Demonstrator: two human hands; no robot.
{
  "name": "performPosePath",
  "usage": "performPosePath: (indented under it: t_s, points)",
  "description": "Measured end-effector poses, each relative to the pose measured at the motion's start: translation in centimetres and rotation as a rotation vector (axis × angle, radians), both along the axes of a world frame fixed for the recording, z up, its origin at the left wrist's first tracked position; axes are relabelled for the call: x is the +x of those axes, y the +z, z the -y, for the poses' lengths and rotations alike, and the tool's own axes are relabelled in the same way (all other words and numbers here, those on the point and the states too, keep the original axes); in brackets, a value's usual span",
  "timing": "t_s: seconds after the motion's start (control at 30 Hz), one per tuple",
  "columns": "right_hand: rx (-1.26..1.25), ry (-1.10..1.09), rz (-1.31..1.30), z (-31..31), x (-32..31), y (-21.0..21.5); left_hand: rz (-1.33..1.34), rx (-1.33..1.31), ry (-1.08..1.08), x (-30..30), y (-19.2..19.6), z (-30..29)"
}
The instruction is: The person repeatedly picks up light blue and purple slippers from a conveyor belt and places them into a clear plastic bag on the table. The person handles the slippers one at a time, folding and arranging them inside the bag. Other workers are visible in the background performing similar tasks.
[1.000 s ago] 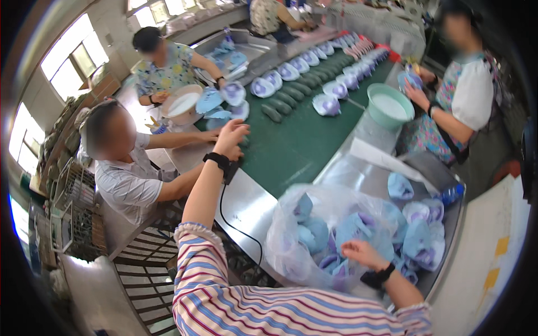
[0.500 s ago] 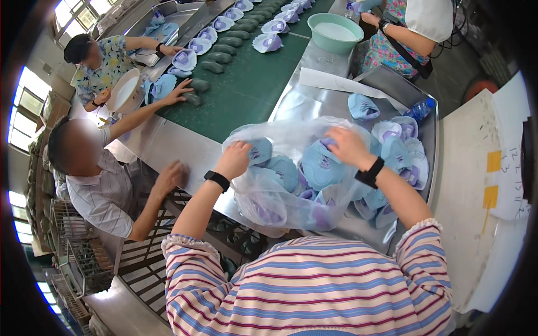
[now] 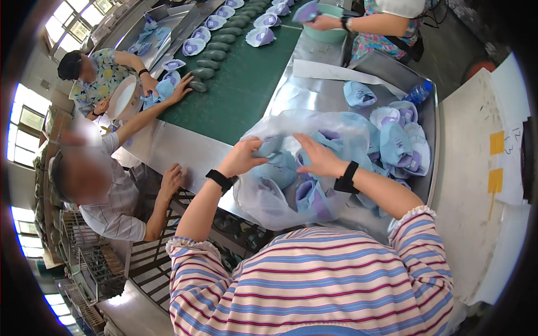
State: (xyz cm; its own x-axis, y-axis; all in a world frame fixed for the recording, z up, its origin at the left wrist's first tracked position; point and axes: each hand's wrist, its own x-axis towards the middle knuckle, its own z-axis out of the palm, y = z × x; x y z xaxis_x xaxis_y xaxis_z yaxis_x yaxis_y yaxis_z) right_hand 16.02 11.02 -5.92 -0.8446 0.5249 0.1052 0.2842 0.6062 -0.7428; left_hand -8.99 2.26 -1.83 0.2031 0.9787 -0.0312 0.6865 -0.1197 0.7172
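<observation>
A clear plastic bag [image 3: 259, 204] lies wide-mouthed in front of me on a metal tray, holding several light-blue and lilac shoe uppers [image 3: 278, 169]. At the bag's left rim, my left hand [image 3: 241, 159] is closed, its fingers and thumb bent around the plastic. My right hand [image 3: 320, 159] is over the bag's middle, thumb and fingers apart, above the uppers. Whether its fingertips touch an upper I cannot tell. More loose uppers [image 3: 395, 144] are heaped to the right of the bag.
The metal tray [image 3: 314, 89] also carries a blue-capped bottle [image 3: 418, 93]. A green conveyor belt [image 3: 246, 84] bears rows of shoe lasts [image 3: 217, 55] and uppers. Co-workers sit at left; another stands beside a green basin [image 3: 325, 33]. A pale board [image 3: 468, 168] borders the right.
Both my hands have come closer together over the bag; the right one moved left and its fingers opened. Uppers inside have shifted. The far right co-worker now holds an upper over the basin.
</observation>
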Motion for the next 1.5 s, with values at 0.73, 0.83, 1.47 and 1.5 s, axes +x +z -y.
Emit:
performPosePath:
  t_s: [0.73,0.83,1.47,1.5]
  points:
    - [-0.625,0.496,0.302,2.9,7.8,1.4,-0.480,-0.457,-0.020,-0.5,-4.6,10.2]
    - [-0.564,0.431,0.236,3.4,6.7,2.3,-0.376,-0.443,0.094,0.8,-5.5,8.6]
    - [-1.671,-0.120,-0.700,-0.3,10.7,1.1,0.766,0.519,0.285,3.0,1.9,6.8]
    - [-1.666,-0.099,-0.706,-0.1,10.6,1.0,0.837,0.576,0.327,3.2,1.0,6.6]
